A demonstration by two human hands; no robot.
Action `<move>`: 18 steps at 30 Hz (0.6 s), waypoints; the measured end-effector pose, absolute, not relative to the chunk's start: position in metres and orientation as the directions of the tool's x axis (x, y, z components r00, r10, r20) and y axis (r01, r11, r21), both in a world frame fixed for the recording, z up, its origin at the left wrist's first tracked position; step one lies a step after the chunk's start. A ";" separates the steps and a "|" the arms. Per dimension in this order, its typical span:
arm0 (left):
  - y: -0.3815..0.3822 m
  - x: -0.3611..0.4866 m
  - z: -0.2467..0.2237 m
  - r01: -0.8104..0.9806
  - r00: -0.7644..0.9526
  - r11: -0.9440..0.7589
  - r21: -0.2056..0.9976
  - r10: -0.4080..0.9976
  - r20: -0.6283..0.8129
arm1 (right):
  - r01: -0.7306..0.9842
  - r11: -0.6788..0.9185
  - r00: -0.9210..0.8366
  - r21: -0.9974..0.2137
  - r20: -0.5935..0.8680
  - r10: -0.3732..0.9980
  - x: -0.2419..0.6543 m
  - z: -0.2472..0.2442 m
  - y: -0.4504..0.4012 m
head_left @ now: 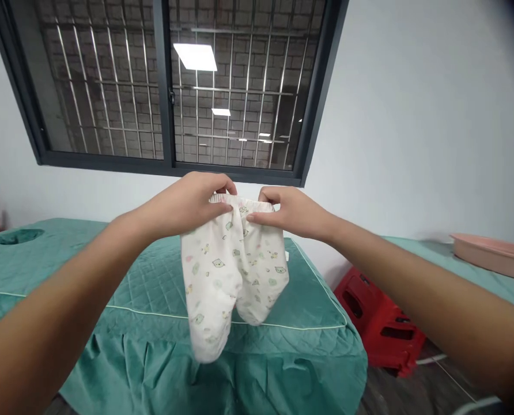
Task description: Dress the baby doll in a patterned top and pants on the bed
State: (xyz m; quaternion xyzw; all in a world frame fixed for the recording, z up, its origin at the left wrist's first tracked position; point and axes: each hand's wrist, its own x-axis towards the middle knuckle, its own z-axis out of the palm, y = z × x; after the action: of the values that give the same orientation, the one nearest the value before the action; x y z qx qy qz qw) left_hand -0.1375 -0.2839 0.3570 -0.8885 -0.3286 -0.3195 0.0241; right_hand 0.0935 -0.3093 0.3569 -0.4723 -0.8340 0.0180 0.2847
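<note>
Small white pants [235, 271] with a print of little green, pink and yellow figures hang in the air, waistband up and legs down. My left hand [200, 199] pinches the waistband on its left part, thumb in front. On the right part of the waistband, my right hand [289, 210] holds the cloth between thumb and curled fingers. A fold runs down the middle of the pants between the hands. Behind and below them is a bed with a quilted green cover [148, 288].
A barred window [166, 86] is in the wall ahead. Red plastic stools [382, 323] stand on the floor right of the bed. A pink basin [494, 253] rests on another green-covered surface at the far right. The bed has a hole [21, 236] at its left end.
</note>
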 end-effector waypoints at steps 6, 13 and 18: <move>-0.278 -0.140 0.341 0.641 0.542 -0.719 0.269 0.672 0.505 | 0.715 0.590 -0.406 -0.375 0.465 0.787 0.089 0.336 -0.306; -0.258 -0.146 0.306 0.667 0.500 -0.678 0.308 0.714 0.489 | 0.691 0.532 -0.396 -0.490 0.359 0.845 0.090 0.311 -0.283; -0.261 -0.140 0.307 0.508 0.509 -0.739 0.443 0.672 0.538 | 0.650 0.546 -0.519 -0.528 0.215 0.827 0.071 0.310 -0.275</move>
State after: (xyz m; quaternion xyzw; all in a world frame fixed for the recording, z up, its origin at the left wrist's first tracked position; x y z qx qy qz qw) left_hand -0.1404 -0.2605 0.3066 -0.8610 -0.3425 -0.3581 -0.1146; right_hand 0.0714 -0.2752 0.3099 -0.4347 -0.8496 0.1949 0.2264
